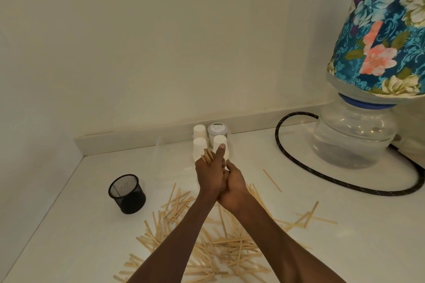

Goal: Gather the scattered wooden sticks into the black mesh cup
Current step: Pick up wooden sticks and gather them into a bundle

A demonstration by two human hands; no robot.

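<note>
Room: cream wall (pixel 161 41), white counter (pixel 299 248) | our left hand (pixel 210 174) and right hand (pixel 232 187) gripped sticks (pixel 208 156) | black cup (pixel 127 193) stood left.

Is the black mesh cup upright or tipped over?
Upright. The black mesh cup stands on its base on the counter, open rim facing up.

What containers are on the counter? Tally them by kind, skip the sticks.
Black mesh cup: 1
White paper cups: 3
Lidded clear jar: 1
Water bottle with floral cover: 1
Total: 6
</note>
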